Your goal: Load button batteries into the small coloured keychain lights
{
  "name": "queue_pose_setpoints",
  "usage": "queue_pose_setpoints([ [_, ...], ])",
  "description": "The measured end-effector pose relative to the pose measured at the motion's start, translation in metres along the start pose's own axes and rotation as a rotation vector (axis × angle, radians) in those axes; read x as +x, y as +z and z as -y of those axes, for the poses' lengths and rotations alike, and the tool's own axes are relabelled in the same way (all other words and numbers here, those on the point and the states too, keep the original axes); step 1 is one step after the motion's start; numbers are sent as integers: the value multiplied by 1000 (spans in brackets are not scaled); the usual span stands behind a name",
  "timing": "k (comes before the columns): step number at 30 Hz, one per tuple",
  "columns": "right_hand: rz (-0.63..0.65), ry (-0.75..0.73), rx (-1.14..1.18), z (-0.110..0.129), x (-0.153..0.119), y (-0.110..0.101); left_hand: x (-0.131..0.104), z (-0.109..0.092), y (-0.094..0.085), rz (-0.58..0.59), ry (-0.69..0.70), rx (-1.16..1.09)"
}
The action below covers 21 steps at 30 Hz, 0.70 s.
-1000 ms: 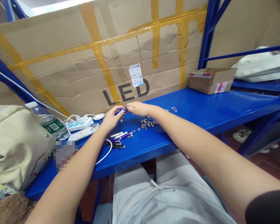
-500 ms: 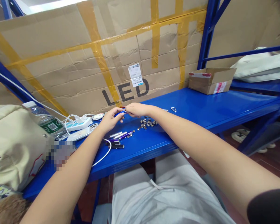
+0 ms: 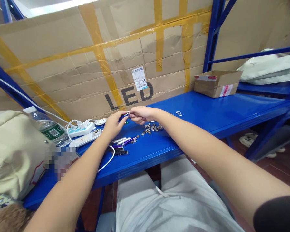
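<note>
Curled more tightly than in the earlier frame, the fingers of the right hand [image 3: 142, 114] now show below its palm, while the left hand [image 3: 113, 125] has drawn its fingertips out of sight. Between the hands, above the far side of the blue table [image 3: 195, 111], lies a slim blue tube [image 3: 124, 117]. The left hand grips it between thumb and fingers; the right is closed at its right end, though whether on the tube itself or a small part there, I cannot tell.

The step in hand looks like close fingertip work on that end. What it calls for, I judge, is a steady left hold, the tube kept in line, and small, light movements from the right, since a slip could drop a small piece.

Nearer lie silver tubes [image 3: 121, 140], a purple tube [image 3: 130, 140] and black tubes [image 3: 122, 152]. Small metal discs [image 3: 155, 127] are scattered to their right, near the right wrist. A carabiner [image 3: 178, 113] rests farther right.
</note>
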State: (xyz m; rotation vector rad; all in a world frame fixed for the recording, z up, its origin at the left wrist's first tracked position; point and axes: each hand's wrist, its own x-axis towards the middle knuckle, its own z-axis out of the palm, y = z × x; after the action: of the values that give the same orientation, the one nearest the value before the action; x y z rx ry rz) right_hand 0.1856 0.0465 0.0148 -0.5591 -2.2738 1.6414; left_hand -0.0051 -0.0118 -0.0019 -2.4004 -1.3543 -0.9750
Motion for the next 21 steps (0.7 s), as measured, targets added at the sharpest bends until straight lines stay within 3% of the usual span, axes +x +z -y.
queue_pose_setpoints([
  [4,-284,-97,-441,-1,-3,-4,1,0,4,12,-147,-244],
  [6,-361,-133,-582,-3,-4,-8,2,1,5,34,-188,-333],
  [13,-371,-319,-803,-8,3,-13,1,8,6,92,-220,-444],
  [21,-439,-305,-810,-9,8,-7,2,8,6,61,-224,-533],
])
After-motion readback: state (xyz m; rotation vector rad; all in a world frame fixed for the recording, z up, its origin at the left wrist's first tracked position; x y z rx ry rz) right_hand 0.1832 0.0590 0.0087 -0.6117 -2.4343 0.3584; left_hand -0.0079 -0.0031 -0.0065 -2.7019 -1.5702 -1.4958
